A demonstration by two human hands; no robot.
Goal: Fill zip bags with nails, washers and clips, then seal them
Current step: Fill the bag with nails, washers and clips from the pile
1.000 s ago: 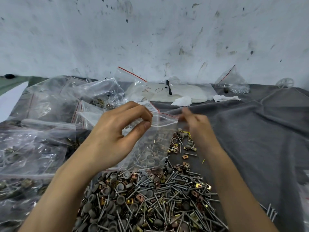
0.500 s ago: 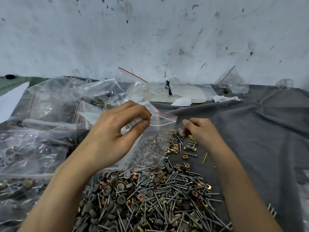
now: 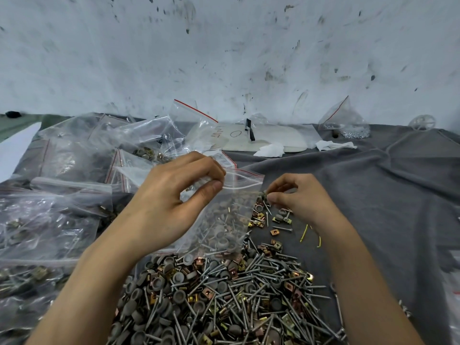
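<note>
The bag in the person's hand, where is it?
In the head view the zip bag is mid-frame, top pinched by the left hand, above the hardware pile and left of the right hand.

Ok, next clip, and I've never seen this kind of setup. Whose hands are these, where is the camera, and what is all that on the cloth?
There is no machine here. A person works with two bare hands, and every picture comes from one wide-angle camera worn on the head, looking forward and down.

The left hand pinches the top edge of a clear zip bag with a red line along its mouth. Nails and washers show through the bag, but I cannot tell whether they are inside it or behind it. The right hand pinches a small grey piece beside the bag's right edge.

Below the hands is a loose pile of nails, grey washers and brass-coloured clips, lying on a grey cloth. More clear bags holding hardware lie heaped on the left.
</note>
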